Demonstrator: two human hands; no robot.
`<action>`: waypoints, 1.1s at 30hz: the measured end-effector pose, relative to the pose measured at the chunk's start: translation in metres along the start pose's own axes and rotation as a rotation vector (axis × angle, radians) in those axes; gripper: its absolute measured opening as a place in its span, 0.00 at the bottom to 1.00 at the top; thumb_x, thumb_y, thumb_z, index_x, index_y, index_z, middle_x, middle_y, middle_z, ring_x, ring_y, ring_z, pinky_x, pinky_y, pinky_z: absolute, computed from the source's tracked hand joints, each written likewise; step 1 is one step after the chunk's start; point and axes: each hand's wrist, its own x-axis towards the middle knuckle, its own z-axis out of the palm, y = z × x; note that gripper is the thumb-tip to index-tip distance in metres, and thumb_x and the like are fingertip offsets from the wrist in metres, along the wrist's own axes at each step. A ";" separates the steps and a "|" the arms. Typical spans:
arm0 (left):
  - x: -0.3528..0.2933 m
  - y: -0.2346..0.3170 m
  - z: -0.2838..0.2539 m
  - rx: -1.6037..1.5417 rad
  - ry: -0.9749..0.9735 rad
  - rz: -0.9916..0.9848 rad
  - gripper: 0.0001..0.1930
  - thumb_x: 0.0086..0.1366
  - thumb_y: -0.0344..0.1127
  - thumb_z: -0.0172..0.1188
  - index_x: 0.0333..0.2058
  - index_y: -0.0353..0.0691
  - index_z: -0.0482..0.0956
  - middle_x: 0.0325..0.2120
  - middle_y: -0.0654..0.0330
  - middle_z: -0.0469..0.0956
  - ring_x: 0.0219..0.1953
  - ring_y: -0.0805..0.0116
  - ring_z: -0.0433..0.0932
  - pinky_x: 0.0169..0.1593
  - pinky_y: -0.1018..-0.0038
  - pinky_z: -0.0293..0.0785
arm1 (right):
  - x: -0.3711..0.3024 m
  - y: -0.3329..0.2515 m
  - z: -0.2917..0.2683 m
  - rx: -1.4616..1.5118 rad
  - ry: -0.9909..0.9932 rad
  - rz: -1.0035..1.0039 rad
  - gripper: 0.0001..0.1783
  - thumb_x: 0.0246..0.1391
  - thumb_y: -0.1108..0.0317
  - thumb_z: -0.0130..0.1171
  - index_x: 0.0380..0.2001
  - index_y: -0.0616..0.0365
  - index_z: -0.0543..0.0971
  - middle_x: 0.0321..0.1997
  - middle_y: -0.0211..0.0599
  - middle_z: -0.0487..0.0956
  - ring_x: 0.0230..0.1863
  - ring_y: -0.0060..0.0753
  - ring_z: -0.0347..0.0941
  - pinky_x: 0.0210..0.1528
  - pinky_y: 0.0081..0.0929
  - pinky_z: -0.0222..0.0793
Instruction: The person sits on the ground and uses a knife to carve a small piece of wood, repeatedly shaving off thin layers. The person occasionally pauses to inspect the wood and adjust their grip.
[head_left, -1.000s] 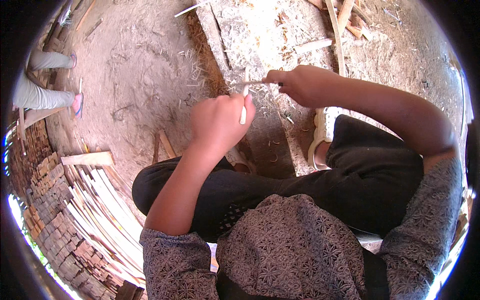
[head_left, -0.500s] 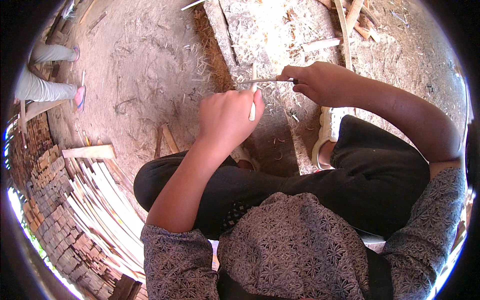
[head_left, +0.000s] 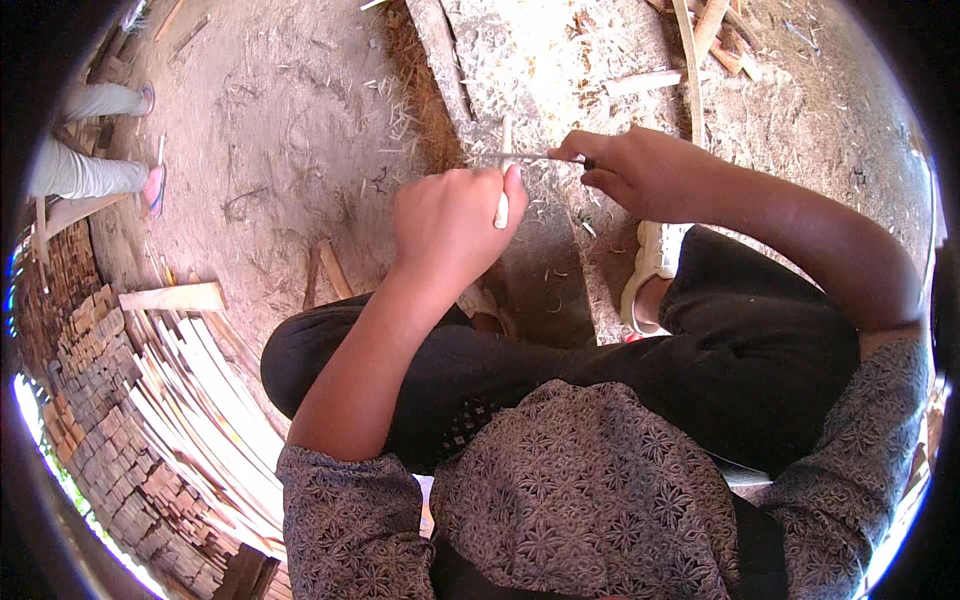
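My left hand is closed around a short, pale wooden stick, whose two ends show beyond the thumb. My right hand grips the dark handle of a knife. The thin blade points left and crosses the stick just above my left thumb, where the two seem to touch. Both hands are in front of my bent legs, over a wide wooden board strewn with pale shavings.
Long pale strips and stacked wood blocks lie at the lower left. Another person's legs are at the far left. Loose wood pieces lie at the upper right. My right foot wears a pale clog.
Both hands remain closed on the stick and knife. My left hand has shifted slightly up and left with the stick. The blade still lies across it, a little higher in view.
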 end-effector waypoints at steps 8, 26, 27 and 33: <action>0.007 0.013 -0.002 -0.007 -0.090 -0.046 0.22 0.72 0.45 0.51 0.21 0.40 0.82 0.17 0.47 0.79 0.22 0.44 0.81 0.30 0.52 0.77 | 0.095 0.063 0.019 -0.286 0.030 0.036 0.20 0.70 0.63 0.52 0.63 0.45 0.68 0.31 0.52 0.83 0.32 0.56 0.82 0.36 0.51 0.75; 0.012 -0.002 -0.002 -0.114 0.045 -0.040 0.24 0.71 0.43 0.51 0.17 0.41 0.83 0.12 0.50 0.76 0.15 0.50 0.79 0.23 0.57 0.75 | 0.089 0.086 0.024 -0.277 0.021 0.016 0.21 0.70 0.64 0.52 0.63 0.48 0.68 0.35 0.57 0.84 0.37 0.58 0.83 0.41 0.52 0.75; 0.010 -0.003 -0.003 -0.114 0.040 -0.055 0.24 0.71 0.43 0.51 0.17 0.41 0.83 0.12 0.50 0.76 0.15 0.50 0.79 0.23 0.57 0.75 | 0.087 0.075 0.023 -0.297 0.009 -0.004 0.21 0.70 0.64 0.52 0.63 0.49 0.68 0.35 0.58 0.83 0.37 0.57 0.83 0.41 0.52 0.75; 0.005 -0.008 0.001 -0.084 0.075 -0.015 0.24 0.71 0.43 0.51 0.17 0.42 0.82 0.11 0.50 0.76 0.15 0.50 0.79 0.23 0.58 0.75 | 0.005 -0.002 -0.002 0.053 0.017 0.002 0.19 0.70 0.64 0.53 0.61 0.48 0.68 0.27 0.54 0.81 0.30 0.57 0.82 0.35 0.52 0.72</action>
